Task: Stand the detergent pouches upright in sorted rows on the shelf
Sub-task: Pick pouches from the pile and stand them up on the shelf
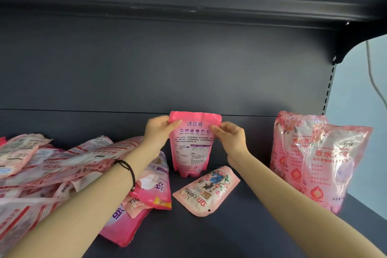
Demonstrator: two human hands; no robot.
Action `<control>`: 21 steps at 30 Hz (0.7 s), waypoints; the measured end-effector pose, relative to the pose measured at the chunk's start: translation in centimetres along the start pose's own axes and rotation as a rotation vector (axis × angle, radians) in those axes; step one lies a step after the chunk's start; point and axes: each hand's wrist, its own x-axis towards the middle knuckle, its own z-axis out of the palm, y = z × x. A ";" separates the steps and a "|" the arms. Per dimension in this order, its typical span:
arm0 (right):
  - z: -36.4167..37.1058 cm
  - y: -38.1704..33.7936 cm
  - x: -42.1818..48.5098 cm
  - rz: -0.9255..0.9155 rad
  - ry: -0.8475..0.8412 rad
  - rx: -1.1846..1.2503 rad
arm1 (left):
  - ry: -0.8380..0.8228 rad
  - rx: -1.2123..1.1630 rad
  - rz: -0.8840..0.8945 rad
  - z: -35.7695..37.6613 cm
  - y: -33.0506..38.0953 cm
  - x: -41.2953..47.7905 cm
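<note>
Pink pouch is upright mid-shelf near the back edge, long axis vertical, back label facing the camera. Left hand & right hand pinch its top corners, fingers closed on the film, both equally near. Base seems to touch the shelf; can't tell for sure. Pile at the left edge is cut off.

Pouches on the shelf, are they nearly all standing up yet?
Not nearly. Two pouches already stand at the right. Both hands, left and right, hold a pink pouch upright by its top corners. A flowery pouch and a big pile on the left lie flat.
</note>
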 end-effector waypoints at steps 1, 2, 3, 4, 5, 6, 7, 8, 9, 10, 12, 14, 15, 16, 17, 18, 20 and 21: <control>0.3 -0.6 0.0 -0.013 0.006 0.046 | 0.017 -0.026 0.007 0.0 0.5 0.2; 0.4 -1.3 0.0 -0.037 0.010 0.099 | 0.026 -0.042 0.021 0.1 1.2 0.3; 0.4 -2.2 -0.1 -0.070 0.014 0.151 | 0.029 -0.059 0.043 0.3 2.1 0.4; 0.1 -3.1 -0.4 -0.102 0.017 0.200 | 0.028 -0.082 0.070 0.5 3.0 0.4; -0.3 -4.0 -0.6 -0.129 0.018 0.240 | 0.023 -0.112 0.103 0.8 4.0 0.3; -0.8 -4.7 -0.9 -0.149 0.017 0.265 | 0.015 -0.137 0.136 1.2 5.0 -0.1; -1.5 -5.3 -1.3 -0.165 0.015 0.277 | 0.009 -0.162 0.162 1.7 5.9 -0.7; -2.3 -5.9 -1.8 -0.176 0.013 0.281 | 0.005 -0.193 0.179 2.2 6.6 -1.2; -3.2 -6.4 -2.3 -0.186 0.008 0.287 | 0.000 -0.230 0.189 2.9 7.2 -1.9; -4.2 -6.8 -2.8 -0.196 0.002 0.297 | -0.003 -0.267 0.193 3.6 7.7 -2.6; -6.5 -7.4 -3.8 -0.212 -0.012 0.320 | -0.010 -0.328 0.185 5.5 8.5 -4.1; -9.1 -7.8 -4.9 -0.217 -0.020 0.337 | -0.027 -0.380 0.167 7.7 9.2 -5.9; -10.5 -7.9 -5.4 -0.217 -0.021 0.342 | -0.039 -0.405 0.156 8.8 9.4 -6.8; -11.9 -7.9 -5.8 -0.219 -0.020 0.348 | -0.051 -0.424 0.147 10.0 9.6 -7.6; -13.5 -7.9 -6.2 -0.224 -0.015 0.350 | -0.062 -0.437 0.139 11.3 9.8 -8.5; -15.1 -7.8 -6.4 -0.229 -0.007 0.337 | -0.069 -0.447 0.128 12.6 9.8 -9.4; -18.3 -7.1 -6.8 -0.220 0.010 0.284 | -0.075 -0.459 0.106 15.4 9.8 -11.1; -19.8 -6.7 -7.0 -0.203 0.018 0.264 | -0.076 -0.460 0.096 16.8 9.7 -11.9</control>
